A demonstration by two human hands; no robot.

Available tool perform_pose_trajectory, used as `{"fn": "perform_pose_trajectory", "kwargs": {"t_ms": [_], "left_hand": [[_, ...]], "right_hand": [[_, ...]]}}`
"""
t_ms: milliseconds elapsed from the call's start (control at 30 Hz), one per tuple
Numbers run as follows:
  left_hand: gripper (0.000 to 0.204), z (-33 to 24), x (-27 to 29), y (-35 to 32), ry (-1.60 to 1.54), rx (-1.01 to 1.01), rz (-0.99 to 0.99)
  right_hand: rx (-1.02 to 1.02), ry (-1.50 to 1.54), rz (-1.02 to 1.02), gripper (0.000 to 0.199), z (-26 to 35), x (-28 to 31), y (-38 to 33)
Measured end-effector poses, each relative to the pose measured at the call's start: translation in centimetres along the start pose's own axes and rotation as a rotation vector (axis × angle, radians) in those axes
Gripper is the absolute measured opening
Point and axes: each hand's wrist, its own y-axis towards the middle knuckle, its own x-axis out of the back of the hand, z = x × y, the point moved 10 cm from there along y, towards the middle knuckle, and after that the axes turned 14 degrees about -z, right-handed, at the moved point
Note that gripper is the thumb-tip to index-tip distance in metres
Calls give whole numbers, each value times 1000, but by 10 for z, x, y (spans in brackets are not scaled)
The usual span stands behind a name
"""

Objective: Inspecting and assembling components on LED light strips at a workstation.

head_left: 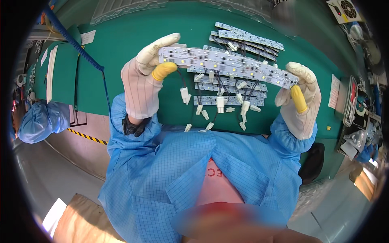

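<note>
A long white LED circuit board (225, 62) is held up level above the bench, one end in each hand. My left hand (152, 62), in a white glove with a yellow thumb cover, pinches its left end. At the right end, my right hand (300, 87) grips it between a yellow-covered thumb and the fingers. Dark wires with white connectors (220, 104) dangle from the board. Behind and below it, more LED boards (251, 39) lie stacked on the green mat (178, 115), their own wires and connectors spread toward me.
Clear plastic trays (129, 10) sit along the far edge. A coiled blue cord (75, 38) hangs on the left, near a person's blue sleeve (44, 121). Metal bins (351, 101) and a white box with a fan (344, 11) stand on the right.
</note>
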Motion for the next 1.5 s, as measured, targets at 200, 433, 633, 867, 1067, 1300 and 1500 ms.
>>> {"fn": "perform_pose_trajectory", "kwargs": {"t_ms": [200,433,633,867,1067,1300,1500], "left_hand": [[54,-4,-7,-9,-128,19,45],[53,2,-9,2,-75,31,15],[55,6,1,13,564,-40,16],[51,-9,-13,-9,-109,-180,99],[27,-2,-7,-5,-11,-174,98],[26,12,10,10,211,-98,-109],[43,20,12,8,221,-28,-14]], "right_hand": [[-70,-44,59,46,-16,5,9],[-110,59,-14,49,-12,11,3],[20,154,208,38,6,-13,-8],[179,-427,118,25,-14,-4,17],[-99,-53,123,59,-36,6,16],[-140,116,215,44,-22,-7,6],[-356,348,297,42,-46,-13,7]]}}
